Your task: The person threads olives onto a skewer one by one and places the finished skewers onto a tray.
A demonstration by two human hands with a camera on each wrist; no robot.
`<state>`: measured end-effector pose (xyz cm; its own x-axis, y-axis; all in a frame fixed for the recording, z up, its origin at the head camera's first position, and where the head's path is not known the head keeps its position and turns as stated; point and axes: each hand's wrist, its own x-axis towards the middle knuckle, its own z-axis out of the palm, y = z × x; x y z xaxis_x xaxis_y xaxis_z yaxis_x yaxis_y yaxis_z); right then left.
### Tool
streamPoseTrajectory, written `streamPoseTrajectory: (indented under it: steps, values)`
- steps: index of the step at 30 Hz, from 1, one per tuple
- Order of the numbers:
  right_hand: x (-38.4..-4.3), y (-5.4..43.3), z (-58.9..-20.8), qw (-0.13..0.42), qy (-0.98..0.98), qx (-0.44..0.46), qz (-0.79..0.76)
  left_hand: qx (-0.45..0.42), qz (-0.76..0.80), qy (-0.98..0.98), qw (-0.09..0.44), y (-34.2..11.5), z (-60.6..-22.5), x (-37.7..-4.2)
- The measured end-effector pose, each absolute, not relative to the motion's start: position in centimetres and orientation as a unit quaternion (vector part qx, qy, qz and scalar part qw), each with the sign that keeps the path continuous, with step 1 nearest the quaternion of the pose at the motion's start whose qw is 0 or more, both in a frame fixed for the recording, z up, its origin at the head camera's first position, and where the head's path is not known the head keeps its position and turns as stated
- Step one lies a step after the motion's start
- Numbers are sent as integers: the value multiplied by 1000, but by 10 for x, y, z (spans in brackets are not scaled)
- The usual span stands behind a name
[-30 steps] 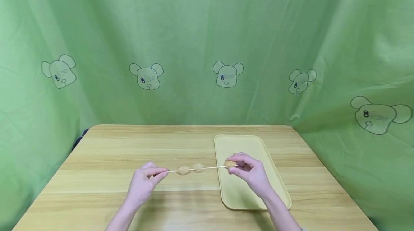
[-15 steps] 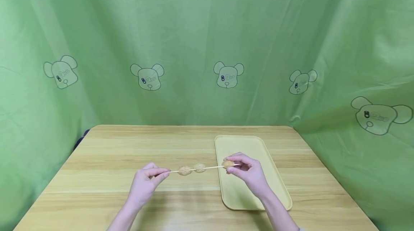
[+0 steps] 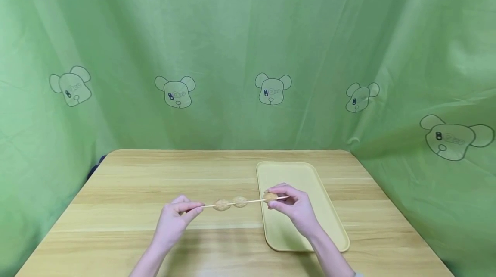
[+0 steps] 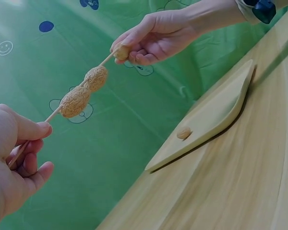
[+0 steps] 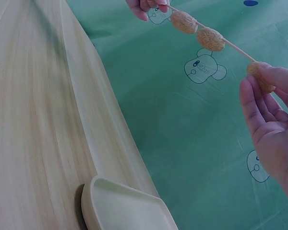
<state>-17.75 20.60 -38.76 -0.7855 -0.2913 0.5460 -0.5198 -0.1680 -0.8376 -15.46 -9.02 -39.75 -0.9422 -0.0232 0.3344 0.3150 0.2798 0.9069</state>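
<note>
Overall: green curtain at twelve o'clock; wooden desk at six; tan tray toward three o'clock on the desk; left grip, nine o'clock, pinches one end of the skewer; right grip, three o'clock, pinches the end ball above the tray; skewer roughly crosswise in the air, carrying the left ball and middle ball, its tip showing past the end ball; skewer probably light, stiff, snappable, best held at a bare end; balls look dry, rough, likely light and non-slip, best taken by the sides, clear of the tip; end ball partly finger-covered; loose ball on tray visible only from left wrist; right grip cut off in right-wrist view.
</note>
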Motion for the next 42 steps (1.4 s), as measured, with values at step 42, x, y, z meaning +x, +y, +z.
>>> streamPoseTrajectory:
  steps: [42]
  values:
    - [-179, 192, -403, 45, -599, 280, 749, -78, -614, -776, 121, -83, -404, -154]
